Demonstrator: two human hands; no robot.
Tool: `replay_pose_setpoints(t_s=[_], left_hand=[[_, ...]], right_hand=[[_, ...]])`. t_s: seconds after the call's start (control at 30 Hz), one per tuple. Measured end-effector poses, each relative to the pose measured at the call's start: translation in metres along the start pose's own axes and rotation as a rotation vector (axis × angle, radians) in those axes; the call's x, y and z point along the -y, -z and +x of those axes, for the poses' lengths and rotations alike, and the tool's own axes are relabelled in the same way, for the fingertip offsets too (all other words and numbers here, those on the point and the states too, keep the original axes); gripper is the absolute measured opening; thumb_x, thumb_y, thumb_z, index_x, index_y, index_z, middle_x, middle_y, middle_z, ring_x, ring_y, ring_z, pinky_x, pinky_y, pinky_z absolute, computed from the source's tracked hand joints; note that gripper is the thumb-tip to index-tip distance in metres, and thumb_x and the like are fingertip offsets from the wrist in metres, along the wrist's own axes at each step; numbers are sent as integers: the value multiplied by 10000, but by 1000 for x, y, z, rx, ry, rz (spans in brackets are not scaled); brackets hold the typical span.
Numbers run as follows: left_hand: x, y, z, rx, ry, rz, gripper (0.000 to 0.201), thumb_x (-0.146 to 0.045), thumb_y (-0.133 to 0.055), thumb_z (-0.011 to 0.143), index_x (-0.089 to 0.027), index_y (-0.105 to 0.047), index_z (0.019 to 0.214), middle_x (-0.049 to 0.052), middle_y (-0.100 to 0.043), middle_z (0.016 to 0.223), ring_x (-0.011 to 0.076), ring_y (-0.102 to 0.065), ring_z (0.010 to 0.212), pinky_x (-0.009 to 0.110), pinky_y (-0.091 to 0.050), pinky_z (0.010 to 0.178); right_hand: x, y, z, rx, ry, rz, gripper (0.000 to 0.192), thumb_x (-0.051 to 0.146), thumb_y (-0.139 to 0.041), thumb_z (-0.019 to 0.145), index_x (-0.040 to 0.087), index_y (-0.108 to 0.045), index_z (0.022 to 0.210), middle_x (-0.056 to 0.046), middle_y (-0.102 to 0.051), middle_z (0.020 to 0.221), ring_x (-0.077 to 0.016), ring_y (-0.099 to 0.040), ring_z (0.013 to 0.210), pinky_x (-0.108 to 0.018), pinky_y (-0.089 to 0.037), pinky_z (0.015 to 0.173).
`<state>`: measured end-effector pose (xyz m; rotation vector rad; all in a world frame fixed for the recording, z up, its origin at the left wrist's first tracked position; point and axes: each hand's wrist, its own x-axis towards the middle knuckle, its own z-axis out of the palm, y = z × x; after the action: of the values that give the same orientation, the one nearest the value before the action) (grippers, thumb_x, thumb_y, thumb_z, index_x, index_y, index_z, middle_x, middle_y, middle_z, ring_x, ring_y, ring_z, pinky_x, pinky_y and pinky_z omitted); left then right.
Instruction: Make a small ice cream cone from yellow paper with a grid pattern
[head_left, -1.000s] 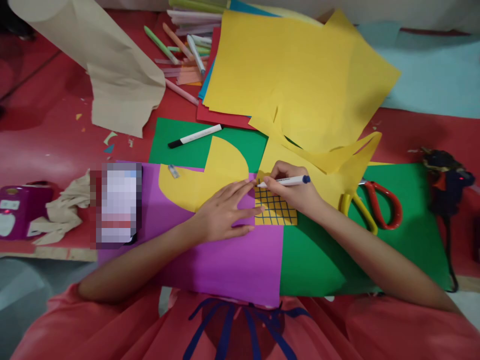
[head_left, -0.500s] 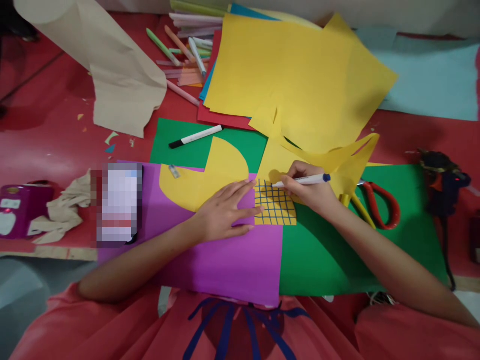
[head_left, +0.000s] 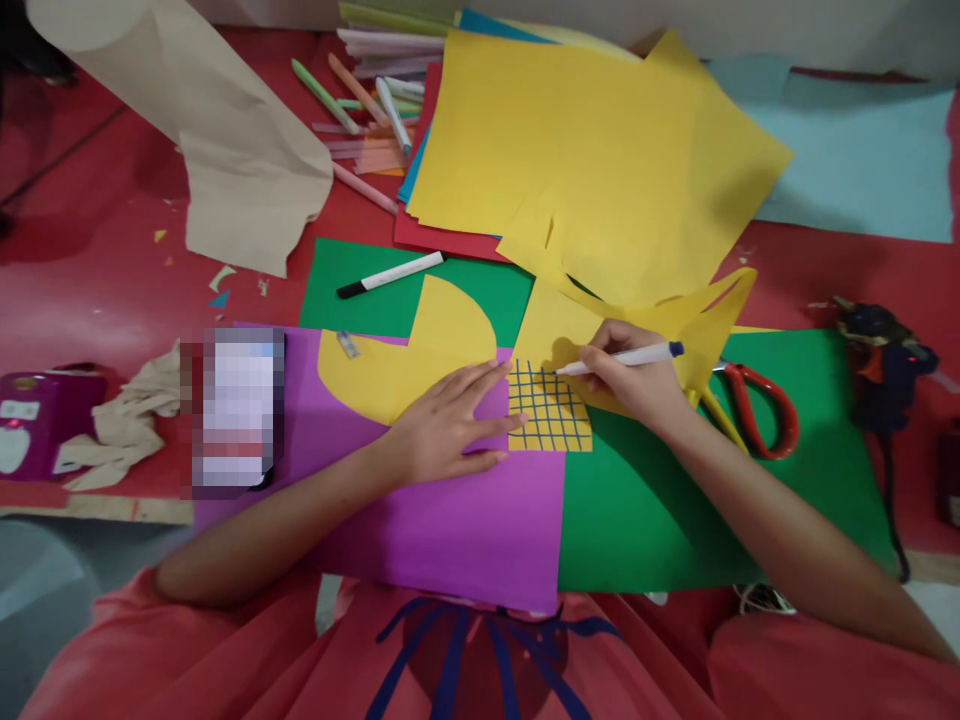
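A white marker (head_left: 637, 355) with a dark blue end is pinched in my right hand (head_left: 634, 375), its tip at the upper part of a small yellow paper piece (head_left: 551, 410). Blue crossing lines form a grid on that piece. My left hand (head_left: 450, 425) lies flat with fingers stretched, the fingertips at the piece's left edge. Under it are purple paper (head_left: 450, 530) and a curved yellow cutout (head_left: 367, 375). The small piece spans the border between the purple paper and green paper (head_left: 675, 520).
Red-handled scissors (head_left: 765, 410) lie right of my right hand. A black-capped marker (head_left: 390, 275) rests above the cutout. Stacked yellow sheets (head_left: 600, 140), several loose markers (head_left: 394, 115) and brown paper (head_left: 240, 190) are farther back. A phone (head_left: 236, 410) with a blurred screen lies left.
My right hand has shifted slightly to the right with the marker, its tip moving along the top of the grid. My left hand stays in place.
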<state>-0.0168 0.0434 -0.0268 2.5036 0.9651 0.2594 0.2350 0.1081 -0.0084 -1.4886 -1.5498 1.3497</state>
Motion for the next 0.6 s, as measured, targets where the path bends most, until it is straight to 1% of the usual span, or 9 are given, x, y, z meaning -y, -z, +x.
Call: replay_pose_setpoints(t_s=[0.2, 0.23, 0.3, 0.37, 0.4, 0.43, 0.47, 0.53, 0.6], left_hand=[[1, -1, -1, -11, -13, 2, 393, -392, -583, 899, -311, -603, 1283, 84, -148, 1621, 350, -265, 1438, 540, -305, 1138], [1, -2, -1, -14, -17, 6, 392, -395, -580, 901, -308, -605, 1282, 89, -141, 1622, 354, -271, 1435, 539, -305, 1138], [1, -2, -1, -24, -21, 16, 391, -403, -571, 906, -304, -605, 1283, 97, -135, 1621, 357, -279, 1431, 532, -306, 1137], [1, -2, -1, -28, -26, 21, 399, -406, -565, 909, -305, -595, 1294, 101, -142, 1618, 353, -277, 1432, 524, -308, 1137], [1, -2, -1, -29, -27, 21, 401, -406, -564, 910, -307, -591, 1297, 101, -154, 1615, 350, -272, 1435, 523, -310, 1136], [1, -2, -1, -29, -26, 23, 402, -405, -565, 909, -307, -589, 1298, 101, -174, 1610, 347, -268, 1437, 525, -311, 1135], [1, -2, -1, -29, -27, 26, 398, -402, -564, 910, -307, -589, 1296, 102, -207, 1601, 340, -273, 1436, 529, -312, 1133], [0, -2, -1, -32, -39, 37, 384, -397, -554, 916, -300, -595, 1285, 104, -309, 1560, 315, -315, 1416, 531, -310, 1134], [1, -2, -1, -38, -60, 51, 372, -394, -535, 925, -288, -600, 1276, 100, -419, 1495, 283, -378, 1375, 525, -303, 1140]], right_hand=[[-2, 3, 0, -22, -17, 154, 281, 383, -699, 757, 219, -521, 616, 11, -616, 526, -114, -527, 411, -246, -391, 401], [-2, 3, -1, -17, -9, 167, 272, 423, -684, 779, 218, -552, 660, 7, -625, 542, -119, -537, 415, -253, -402, 408], [-1, 5, -4, 14, 6, 182, 292, 513, -604, 843, 221, -623, 831, 4, -636, 557, -133, -552, 414, -265, -415, 412], [-1, 6, -8, 53, 13, 176, 381, 571, -531, 880, 236, -622, 1036, 14, -628, 556, -139, -552, 414, -266, -411, 410], [0, 7, -10, 66, 19, 172, 406, 586, -518, 884, 248, -598, 1093, 24, -616, 554, -135, -542, 418, -261, -403, 412], [0, 7, -12, 67, 27, 171, 403, 593, -518, 883, 257, -579, 1095, 35, -600, 556, -128, -528, 428, -254, -397, 419], [0, 6, -12, 56, 38, 172, 377, 592, -519, 883, 258, -571, 1049, 40, -583, 564, -120, -514, 444, -247, -389, 429], [1, 1, -11, 32, 59, 167, 325, 564, -528, 887, 241, -556, 885, 41, -546, 573, -108, -483, 470, -239, -370, 444], [4, -6, -6, 39, 66, 150, 306, 497, -577, 874, 224, -522, 746, 35, -530, 572, -105, -476, 484, -240, -369, 457]])
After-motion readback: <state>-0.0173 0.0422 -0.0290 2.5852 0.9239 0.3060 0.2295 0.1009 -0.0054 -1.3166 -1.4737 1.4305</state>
